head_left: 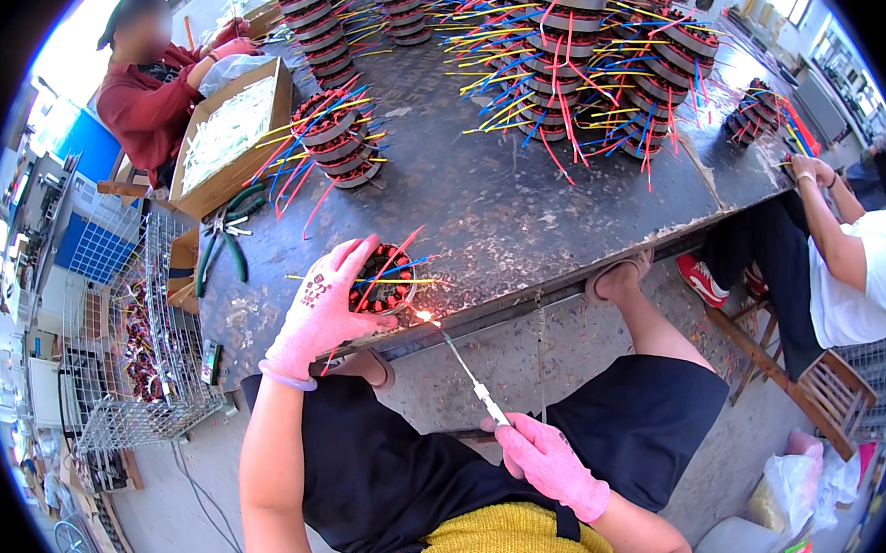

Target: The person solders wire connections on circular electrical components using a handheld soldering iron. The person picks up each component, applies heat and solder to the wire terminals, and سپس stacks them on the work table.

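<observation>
At the table's near edge lies a motor stator (394, 296), a ring with dark red windings and red, blue and yellow wire leads. My left hand (320, 298), in a pink glove, grips it from the left, thumb at its near side and fingers reaching over the far side. A slim torch (475, 386) with a white handle and thin metal neck is in my right hand (551, 462), also pink-gloved, its fingers closed round the handle. The torch's tip glows orange just off the stator's near right side; whether it touches a wire I cannot tell.
Tall stacks of wired stators (560, 57) stand across the table (448, 187), with a shorter stack (338, 141) nearer. Green-handled pliers (227, 235) lie left, by a cardboard box (232, 130) of white sleeves. Wire cages (148, 361) stand lower left. Two people sit at left and right.
</observation>
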Demonstrator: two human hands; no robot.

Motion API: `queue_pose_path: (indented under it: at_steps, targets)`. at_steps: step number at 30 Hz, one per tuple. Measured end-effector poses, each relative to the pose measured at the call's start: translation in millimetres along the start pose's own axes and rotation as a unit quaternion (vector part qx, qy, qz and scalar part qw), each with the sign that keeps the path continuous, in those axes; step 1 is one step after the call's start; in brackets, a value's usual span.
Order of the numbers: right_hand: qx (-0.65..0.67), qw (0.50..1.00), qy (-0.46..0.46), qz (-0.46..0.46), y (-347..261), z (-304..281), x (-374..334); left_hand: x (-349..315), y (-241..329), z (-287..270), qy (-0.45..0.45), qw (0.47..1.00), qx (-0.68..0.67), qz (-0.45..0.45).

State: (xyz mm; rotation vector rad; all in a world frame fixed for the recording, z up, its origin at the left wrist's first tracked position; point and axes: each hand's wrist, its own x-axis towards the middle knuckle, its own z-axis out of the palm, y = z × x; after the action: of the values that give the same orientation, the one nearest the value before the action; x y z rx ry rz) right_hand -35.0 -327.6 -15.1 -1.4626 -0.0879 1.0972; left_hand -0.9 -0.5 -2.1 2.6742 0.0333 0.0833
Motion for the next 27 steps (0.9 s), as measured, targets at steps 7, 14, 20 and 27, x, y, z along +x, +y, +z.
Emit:
queue_pose_path:
  at_steps: [7,14,20,27]
  targets:
    - [0.035,0.999,-0.001,0.012,6.6,-3.0,-0.5,3.4,-0.3,-1.3,-0.010,1.000,-0.015,0.011]
    - [-0.006,1.000,-0.004,-0.002,7.6,-2.4,2.1,2.0,-0.7,-1.1,-0.003,1.000,-0.004,0.006]
    - [-0.003,1.000,0.000,-0.005,5.4,-2.2,0.2,2.2,-2.0,-0.2,-0.002,1.000,-0.007,0.008]
    - [-0.029,1.000,-0.009,-0.005,4.1,-4.0,0.2,2.9,-2.1,0.1,0.004,1.000,0.002,0.019]
